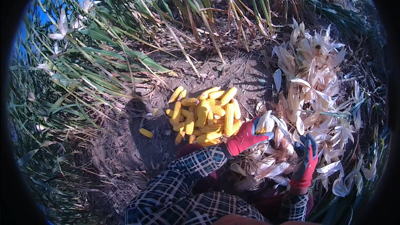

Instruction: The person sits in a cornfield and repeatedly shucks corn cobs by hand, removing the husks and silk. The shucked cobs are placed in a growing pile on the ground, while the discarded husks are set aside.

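Note:
My left hand (pixel 248 137), in a red glove with a grey-blue coated palm, grips a partly husked corn ear (pixel 261 129). Yellow kernels show near my thumb, while pale husk (pixel 265 120) still wraps its upper part and trails off to the right. My right hand (pixel 305 162), gloved the same way, is raised to the right of the ear with fingers apart and nothing in it. Beside my left hand lies a pile of bare yellow corn cobs (pixel 203 112). Loose dry husks (pixel 275 168) lie beneath and between both hands.
A long heap of pale husks (pixel 315 87) stretches up the right side. One lone corn cob (pixel 146 133) lies on the bare soil (pixel 122 150) left of the pile. Leaning corn stalks (pixel 206 22) stand along the far side, and green leafy stalks (pixel 93 59) crowd the left.

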`<state>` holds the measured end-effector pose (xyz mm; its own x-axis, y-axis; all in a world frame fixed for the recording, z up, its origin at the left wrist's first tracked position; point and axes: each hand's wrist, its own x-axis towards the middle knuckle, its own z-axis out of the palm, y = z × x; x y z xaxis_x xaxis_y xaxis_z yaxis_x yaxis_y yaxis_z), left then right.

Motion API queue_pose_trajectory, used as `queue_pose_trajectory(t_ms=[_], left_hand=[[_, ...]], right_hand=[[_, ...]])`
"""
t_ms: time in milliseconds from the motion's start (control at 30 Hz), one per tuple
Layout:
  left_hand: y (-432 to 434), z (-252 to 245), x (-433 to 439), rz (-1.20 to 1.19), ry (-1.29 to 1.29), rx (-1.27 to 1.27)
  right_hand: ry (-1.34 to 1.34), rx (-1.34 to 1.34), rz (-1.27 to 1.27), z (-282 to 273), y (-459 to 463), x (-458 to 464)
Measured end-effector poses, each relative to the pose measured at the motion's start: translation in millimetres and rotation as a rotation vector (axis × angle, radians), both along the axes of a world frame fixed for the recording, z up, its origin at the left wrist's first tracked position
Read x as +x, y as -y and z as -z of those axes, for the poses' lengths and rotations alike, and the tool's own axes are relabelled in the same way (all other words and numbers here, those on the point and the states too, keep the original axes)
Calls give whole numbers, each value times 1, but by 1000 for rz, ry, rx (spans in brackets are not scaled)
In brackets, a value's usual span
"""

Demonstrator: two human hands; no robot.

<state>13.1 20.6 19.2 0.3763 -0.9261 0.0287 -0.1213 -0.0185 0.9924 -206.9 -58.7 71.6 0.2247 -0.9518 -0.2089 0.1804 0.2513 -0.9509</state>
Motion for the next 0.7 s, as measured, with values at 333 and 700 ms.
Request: queue_pose_trajectory(t_ms=[333, 700], left_hand=[[11, 13, 2, -106, -612, 36], [-19, -7, -23, -86, -482, 18]], right_hand=[[-333, -25, -759, 52, -45, 33], [13, 124, -679, 76, -59, 44]])
